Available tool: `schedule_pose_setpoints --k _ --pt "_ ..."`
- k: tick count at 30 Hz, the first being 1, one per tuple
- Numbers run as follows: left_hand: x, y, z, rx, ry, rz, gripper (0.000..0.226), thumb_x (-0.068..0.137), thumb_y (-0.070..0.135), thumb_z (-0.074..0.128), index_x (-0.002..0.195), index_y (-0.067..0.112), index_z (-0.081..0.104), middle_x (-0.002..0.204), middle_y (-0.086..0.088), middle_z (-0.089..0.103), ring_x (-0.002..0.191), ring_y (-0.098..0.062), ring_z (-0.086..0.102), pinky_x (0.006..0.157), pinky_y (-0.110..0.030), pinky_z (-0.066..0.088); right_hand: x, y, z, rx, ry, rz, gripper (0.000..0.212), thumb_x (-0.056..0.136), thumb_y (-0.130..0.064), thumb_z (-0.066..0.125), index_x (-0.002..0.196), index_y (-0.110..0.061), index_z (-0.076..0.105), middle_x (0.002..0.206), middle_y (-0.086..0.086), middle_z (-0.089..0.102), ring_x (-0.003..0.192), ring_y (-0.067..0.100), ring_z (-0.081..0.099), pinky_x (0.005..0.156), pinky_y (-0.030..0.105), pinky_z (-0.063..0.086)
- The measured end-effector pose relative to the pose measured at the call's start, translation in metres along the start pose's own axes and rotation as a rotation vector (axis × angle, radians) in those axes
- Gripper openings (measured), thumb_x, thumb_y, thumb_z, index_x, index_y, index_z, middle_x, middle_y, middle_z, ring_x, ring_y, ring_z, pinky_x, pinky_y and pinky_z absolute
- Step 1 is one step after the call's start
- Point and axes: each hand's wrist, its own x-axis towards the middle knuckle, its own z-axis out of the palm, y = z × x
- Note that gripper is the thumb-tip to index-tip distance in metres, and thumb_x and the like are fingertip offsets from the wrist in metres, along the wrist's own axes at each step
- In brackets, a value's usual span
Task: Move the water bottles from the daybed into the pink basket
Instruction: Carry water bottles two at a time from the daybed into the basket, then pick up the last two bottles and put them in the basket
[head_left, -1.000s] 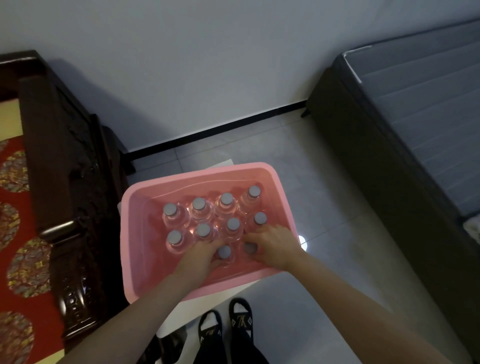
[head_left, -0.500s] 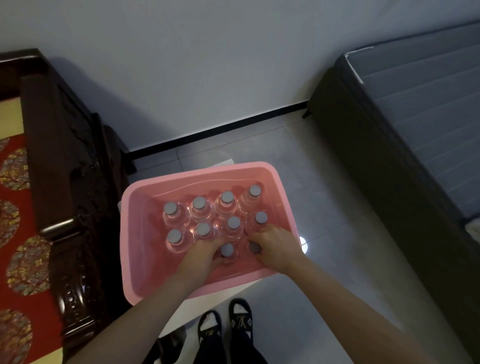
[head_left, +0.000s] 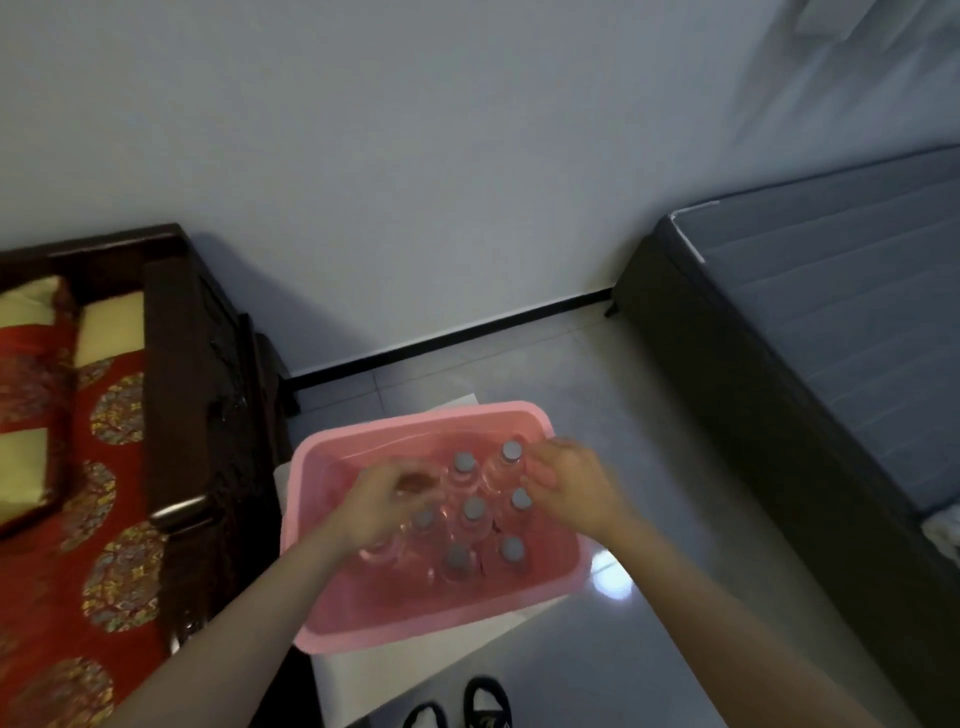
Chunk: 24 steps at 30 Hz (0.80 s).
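The daybed (head_left: 104, 467), left of both hands, is showing no bottles on its visible cushion. The pink basket (head_left: 363, 618) is holding the grey-capped water bottles (head_left: 472, 512) upright beneath them. Left hand (head_left: 382, 501) and right hand (head_left: 576, 483) are hovering, blurred; grip indeterminable. Transfer is appearing nearly complete.

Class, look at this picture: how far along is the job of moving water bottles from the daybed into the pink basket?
Done: the pink basket holds many upright water bottles with grey caps. In hand: the left hand and right hand are over the bottles, blurred, so any grip is unclear. Left: the visible part of the daybed shows no bottles; the rest is out of frame, so I cannot confirm it is finished.
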Motion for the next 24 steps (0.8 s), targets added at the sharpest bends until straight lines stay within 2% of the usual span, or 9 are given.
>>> schedule_pose_setpoints --k 3,5,7,10,12,15,20,24 --pt "0.0 0.063 -0.053 -0.251 0.326 0.027 0.015 0.085 0.016 0.068 0.1 0.02 0.07 0.099 0.003 0.072 0.087 -0.002 0.066 0.082 -0.012 0.049 0.016 -0.03 -0.049 0.136 0.209 -0.023 0.047 0.086 -0.036 0.065 0.125 -0.009 0.061 0.125 0.012 0.062 0.117 0.028 0.055 0.098 0.033 0.039" --pt "-0.01 0.104 -0.085 -0.369 0.461 0.089 0.016 0.09 0.019 0.062 0.105 0.018 0.068 0.104 0.002 0.071 0.095 -0.002 0.066 0.087 -0.015 0.048 0.022 -0.056 -0.083 0.201 0.289 -0.059 0.053 0.09 -0.036 0.062 0.133 -0.008 0.053 0.138 0.011 0.053 0.129 0.024 0.045 0.107 0.028 0.028" --pt "-0.022 0.135 -0.111 -0.42 0.549 0.13 0.021 0.093 0.021 0.057 0.111 0.016 0.066 0.109 0.0 0.07 0.103 -0.003 0.064 0.088 -0.014 0.046 0.029 -0.08 -0.11 0.254 0.357 -0.098 0.054 0.092 -0.04 0.058 0.137 -0.01 0.049 0.145 0.006 0.046 0.135 0.02 0.037 0.11 0.027 0.023" --pt "-0.055 0.165 -0.141 -0.404 0.698 0.181 0.03 0.094 0.019 0.056 0.122 0.01 0.061 0.12 -0.003 0.065 0.113 -0.007 0.059 0.098 -0.018 0.042 0.032 -0.114 -0.139 0.275 0.426 -0.197 0.055 0.094 -0.045 0.051 0.14 -0.015 0.046 0.149 0.001 0.041 0.138 0.016 0.032 0.11 0.027 0.021" --pt "-0.087 0.173 -0.158 -0.356 0.793 0.207 0.032 0.094 0.019 0.055 0.125 0.01 0.059 0.122 -0.002 0.064 0.111 -0.002 0.058 0.097 -0.015 0.042 0.033 -0.139 -0.149 0.281 0.422 -0.272 0.056 0.094 -0.047 0.049 0.141 -0.017 0.043 0.15 -0.001 0.039 0.139 0.013 0.03 0.108 0.025 0.021" --pt "-0.153 0.166 -0.184 -0.265 0.909 0.195 0.032 0.094 0.024 0.055 0.125 0.017 0.06 0.121 0.007 0.064 0.103 0.014 0.056 0.085 -0.003 0.043 0.029 -0.187 -0.148 0.292 0.398 -0.381 0.058 0.094 -0.048 0.049 0.143 -0.018 0.04 0.151 -0.002 0.037 0.139 0.013 0.03 0.108 0.025 0.021" --pt "-0.28 0.143 -0.224 -0.181 1.146 0.142 0.031 0.093 0.031 0.056 0.123 0.026 0.061 0.122 0.011 0.063 0.101 0.018 0.055 0.071 0.0 0.043 0.004 -0.281 -0.126 0.302 0.292 -0.587 0.063 0.093 -0.052 0.047 0.147 -0.02 0.033 0.154 -0.003 0.031 0.14 0.012 0.027 0.109 0.025 0.018" --pt "-0.404 0.122 -0.241 -0.112 1.355 0.084 0.035 0.094 0.036 0.054 0.128 0.027 0.058 0.125 0.013 0.06 0.101 0.023 0.051 0.073 0.003 0.04 -0.037 -0.376 -0.098 0.318 0.236 -0.744 0.064 0.093 -0.053 0.047 0.147 -0.021 0.032 0.154 -0.002 0.031 0.14 0.014 0.028 0.112 0.035 0.026"
